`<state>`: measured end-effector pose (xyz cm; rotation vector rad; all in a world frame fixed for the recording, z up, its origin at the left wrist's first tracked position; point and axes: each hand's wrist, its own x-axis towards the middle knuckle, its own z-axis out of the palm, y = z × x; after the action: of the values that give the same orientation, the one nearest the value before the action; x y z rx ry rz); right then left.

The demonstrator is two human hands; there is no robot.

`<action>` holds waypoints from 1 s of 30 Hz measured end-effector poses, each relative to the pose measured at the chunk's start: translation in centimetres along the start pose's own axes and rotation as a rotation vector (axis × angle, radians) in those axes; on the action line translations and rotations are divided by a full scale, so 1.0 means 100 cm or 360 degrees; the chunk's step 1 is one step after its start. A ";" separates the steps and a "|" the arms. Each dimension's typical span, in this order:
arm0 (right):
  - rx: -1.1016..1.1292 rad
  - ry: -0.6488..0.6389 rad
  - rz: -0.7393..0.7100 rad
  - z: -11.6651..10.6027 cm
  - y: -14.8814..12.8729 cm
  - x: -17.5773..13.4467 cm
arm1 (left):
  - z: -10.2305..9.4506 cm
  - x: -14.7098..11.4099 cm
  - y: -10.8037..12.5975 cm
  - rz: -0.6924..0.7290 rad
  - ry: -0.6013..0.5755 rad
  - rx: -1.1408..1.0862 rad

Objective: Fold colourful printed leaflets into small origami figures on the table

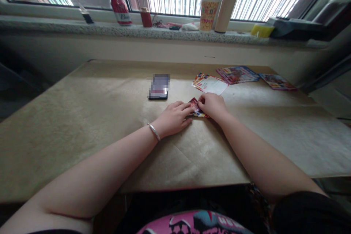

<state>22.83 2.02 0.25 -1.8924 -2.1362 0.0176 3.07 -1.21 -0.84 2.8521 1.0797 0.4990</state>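
Printed card (pixel 194 105) lies on table (pixel 82 117), roughly midway between left and right edges. Left hand (pixel 175 117) — fingers extended, resting at card's left side, grasping nothing. Right hand (pixel 213 105) — fingers curled over card; pinch or mere contact, cannot tell. Stacked cards (pixel 238 75) near far right corner.

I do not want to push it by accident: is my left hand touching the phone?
Apart: the head view shows a strip of tabletop between the left hand and the phone.

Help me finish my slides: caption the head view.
Left hand and right hand on colorful printed paper at a table, phone and printed cards beyond.
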 end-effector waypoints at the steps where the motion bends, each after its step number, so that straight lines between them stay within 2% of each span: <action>1: 0.0013 0.0007 0.0008 0.001 0.000 0.000 | 0.001 0.000 0.000 0.0002 0.0001 0.0014; 8: 0.0201 0.0022 -0.0009 0.004 0.008 -0.001 | 0.002 0.001 0.000 0.0013 -0.0016 0.0071; 15: 0.0151 0.0042 -0.0225 0.006 0.012 -0.004 | 0.002 0.001 0.002 -0.0003 -0.0057 0.0099; 25: 0.0162 -0.0015 -0.0207 0.012 0.014 -0.002 | 0.002 0.002 0.003 -0.0177 -0.0171 0.0081; 30: 0.0150 0.0037 -0.0245 0.013 0.012 -0.005 | 0.001 0.000 0.004 -0.0143 -0.0121 0.0058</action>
<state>23.73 1.95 -1.32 -1.6643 -2.2184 0.0625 3.32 -1.55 -0.86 2.8121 1.2094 0.3654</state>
